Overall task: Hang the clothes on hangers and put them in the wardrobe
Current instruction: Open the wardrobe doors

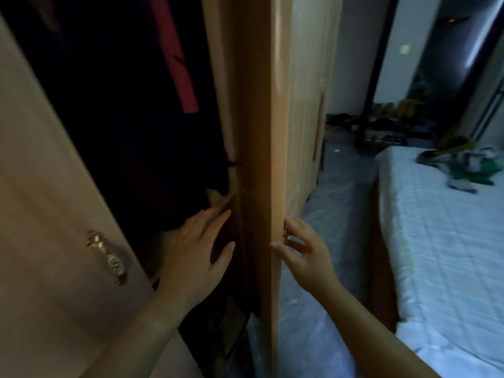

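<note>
The dark clothes hanging inside the wardrobe look soft, light and limp, so they are best taken at the shoulders or by the hanger; more clothes lie in a loose pile on the bed. The left hand reaches into the opening with its fingers straight, holding nothing. The right hand is at the edge of the middle door, its fingers loosely spread and gripping nothing.

Dim bluish room, bed with white quilted cover at right, pale floor beside it, grey wall, dark doorway beyond
</note>
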Demonstrator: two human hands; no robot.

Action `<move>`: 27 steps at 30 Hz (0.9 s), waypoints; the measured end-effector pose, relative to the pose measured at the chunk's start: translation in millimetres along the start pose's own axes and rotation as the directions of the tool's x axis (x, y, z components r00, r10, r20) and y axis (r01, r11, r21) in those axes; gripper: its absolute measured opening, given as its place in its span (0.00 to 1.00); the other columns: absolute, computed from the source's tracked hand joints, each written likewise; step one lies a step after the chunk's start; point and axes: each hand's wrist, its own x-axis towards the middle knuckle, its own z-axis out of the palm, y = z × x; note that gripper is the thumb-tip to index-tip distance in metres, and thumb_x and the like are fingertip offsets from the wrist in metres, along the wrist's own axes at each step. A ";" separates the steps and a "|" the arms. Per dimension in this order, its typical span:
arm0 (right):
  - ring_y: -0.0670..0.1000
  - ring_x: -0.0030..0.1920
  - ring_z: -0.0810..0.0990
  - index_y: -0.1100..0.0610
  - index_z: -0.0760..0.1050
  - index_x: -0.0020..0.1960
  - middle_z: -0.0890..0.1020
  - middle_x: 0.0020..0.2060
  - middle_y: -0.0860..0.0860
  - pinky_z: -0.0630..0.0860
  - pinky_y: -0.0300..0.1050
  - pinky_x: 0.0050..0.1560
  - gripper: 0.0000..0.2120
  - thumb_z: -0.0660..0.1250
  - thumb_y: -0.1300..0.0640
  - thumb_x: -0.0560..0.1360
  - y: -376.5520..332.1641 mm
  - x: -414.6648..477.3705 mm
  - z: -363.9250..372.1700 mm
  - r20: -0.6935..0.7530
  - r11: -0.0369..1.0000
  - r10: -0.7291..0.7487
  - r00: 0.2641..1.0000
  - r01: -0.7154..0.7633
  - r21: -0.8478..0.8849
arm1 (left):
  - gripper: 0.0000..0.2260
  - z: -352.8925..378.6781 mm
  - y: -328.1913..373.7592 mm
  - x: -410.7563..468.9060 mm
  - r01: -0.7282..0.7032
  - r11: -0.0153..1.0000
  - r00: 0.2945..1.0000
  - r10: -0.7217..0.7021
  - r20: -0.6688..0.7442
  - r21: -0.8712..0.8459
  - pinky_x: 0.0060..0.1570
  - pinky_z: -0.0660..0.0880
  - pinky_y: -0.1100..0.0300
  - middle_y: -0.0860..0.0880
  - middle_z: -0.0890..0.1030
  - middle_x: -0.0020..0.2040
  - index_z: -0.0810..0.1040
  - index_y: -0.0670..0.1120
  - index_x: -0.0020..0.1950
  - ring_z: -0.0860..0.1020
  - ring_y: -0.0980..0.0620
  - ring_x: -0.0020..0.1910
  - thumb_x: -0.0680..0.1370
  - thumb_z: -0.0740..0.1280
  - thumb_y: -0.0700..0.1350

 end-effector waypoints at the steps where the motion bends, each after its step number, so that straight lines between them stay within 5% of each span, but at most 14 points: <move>1: 0.49 0.54 0.78 0.55 0.71 0.67 0.77 0.55 0.48 0.79 0.44 0.52 0.32 0.65 0.37 0.71 0.3 -0.4 -3.1 -0.017 1.000 -0.014 1.000 0.014 -0.017 | 0.28 4.5 6.1 9.2 -0.027 0.999 1.000 0.027 0.006 -0.022 0.69 0.63 0.50 0.53 0.64 0.73 0.63 0.56 0.73 0.62 0.51 0.72 0.75 0.50 0.63; 10: 0.46 0.62 0.74 0.51 0.69 0.68 0.71 0.63 0.39 0.75 0.37 0.54 0.23 0.67 0.48 0.74 13.1 -1.2 -38.9 -0.296 0.987 -0.146 0.944 0.120 -0.104 | 0.26 46.2 32.6 76.8 -0.171 0.972 0.985 0.168 -0.036 -0.163 0.66 0.67 0.49 0.54 0.61 0.75 0.56 0.61 0.74 0.61 0.52 0.71 0.76 0.50 0.63; 15: 0.46 0.60 0.75 0.42 0.61 0.72 0.72 0.63 0.40 0.76 0.36 0.54 0.27 0.64 0.53 0.76 35.9 13.4 -79.4 -0.351 0.956 -0.201 0.914 0.106 -0.273 | 0.25 76.9 55.2 115.1 -0.272 0.942 0.962 0.260 -0.087 -0.194 0.66 0.61 0.59 0.53 0.61 0.75 0.57 0.58 0.75 0.63 0.52 0.70 0.77 0.56 0.58; 21: 0.48 0.57 0.78 0.38 0.56 0.73 0.74 0.61 0.44 0.78 0.48 0.53 0.26 0.58 0.52 0.78 82.5 52.6 -131.8 -0.387 0.940 -0.167 0.907 0.027 -0.341 | 0.26 125.4 90.1 175.7 -0.324 0.925 0.945 0.306 -0.117 -0.198 0.69 0.56 0.60 0.51 0.55 0.77 0.58 0.58 0.74 0.59 0.51 0.73 0.77 0.55 0.59; 25: 0.45 0.59 0.76 0.36 0.55 0.73 0.71 0.63 0.36 0.76 0.45 0.55 0.25 0.55 0.50 0.78 112.8 85.4 -159.8 -0.388 0.946 -0.148 0.910 0.016 -0.324 | 0.24 158.2 108.7 211.9 -0.314 0.940 0.942 0.290 -0.169 -0.136 0.69 0.50 0.62 0.46 0.53 0.76 0.56 0.58 0.74 0.56 0.47 0.73 0.79 0.52 0.61; 27: 0.47 0.60 0.76 0.37 0.55 0.73 0.73 0.64 0.42 0.76 0.49 0.55 0.25 0.55 0.51 0.78 127.8 103.7 -172.2 -0.384 0.950 -0.146 0.912 0.022 -0.312 | 0.24 174.0 115.4 227.3 -0.302 0.949 0.941 0.283 -0.184 -0.088 0.71 0.47 0.62 0.45 0.52 0.76 0.55 0.57 0.74 0.54 0.45 0.74 0.79 0.50 0.61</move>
